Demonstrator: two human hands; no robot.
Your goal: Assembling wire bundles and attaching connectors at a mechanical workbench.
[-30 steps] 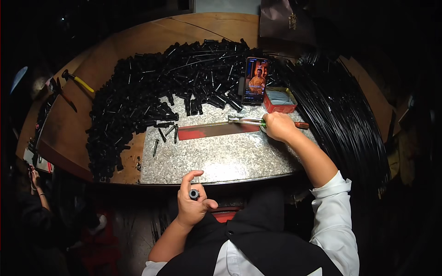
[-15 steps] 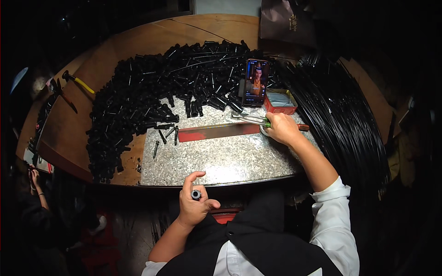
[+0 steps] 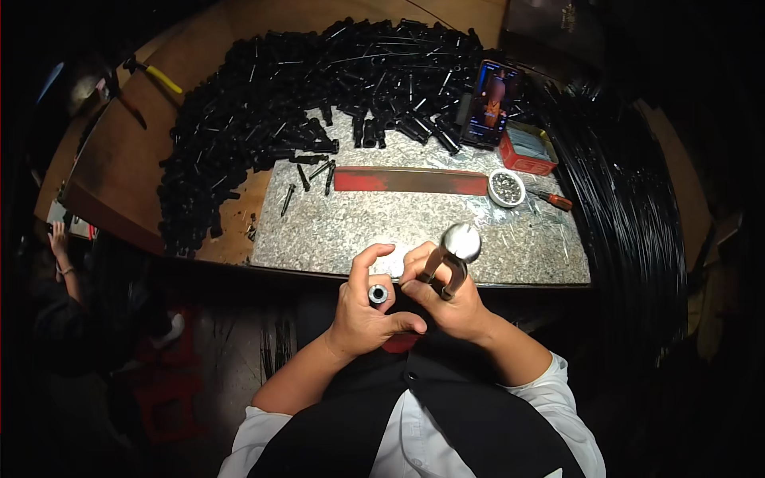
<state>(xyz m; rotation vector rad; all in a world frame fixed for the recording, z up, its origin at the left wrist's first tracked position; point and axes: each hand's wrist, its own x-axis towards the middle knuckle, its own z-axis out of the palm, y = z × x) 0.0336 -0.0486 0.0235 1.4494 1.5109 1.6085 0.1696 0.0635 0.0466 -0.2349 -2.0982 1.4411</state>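
My left hand [image 3: 360,307] holds a short dark tube [image 3: 378,295] with a pale metal ring at its end, which faces up. The index finger and thumb stretch out past it. Close beside it on the right, my right hand [image 3: 454,307] is closed around a pliers-like tool [image 3: 460,245] with a rounded, shiny metal head. Its dark arms run down into the fingers, and its jaws cannot be made out. Both hands are at the near edge of the speckled stone slab [image 3: 351,227]. On the slab lies a red, dark-stained bar [image 3: 410,181].
A heap of black tubular parts [image 3: 263,103] covers the back. At right are a white bowl of small metal pieces [image 3: 507,188], a screwdriver [image 3: 558,201], a red box [image 3: 528,151], a phone [image 3: 490,103] and long black rods [image 3: 629,183]. A yellow-handled hammer [image 3: 159,76] lies left; another person's hand [image 3: 59,239] shows beyond.
My right hand has come from beside the red box back towards me, bringing the tool next to my left hand. The white bowl is now uncovered. My left hand still holds the tube.
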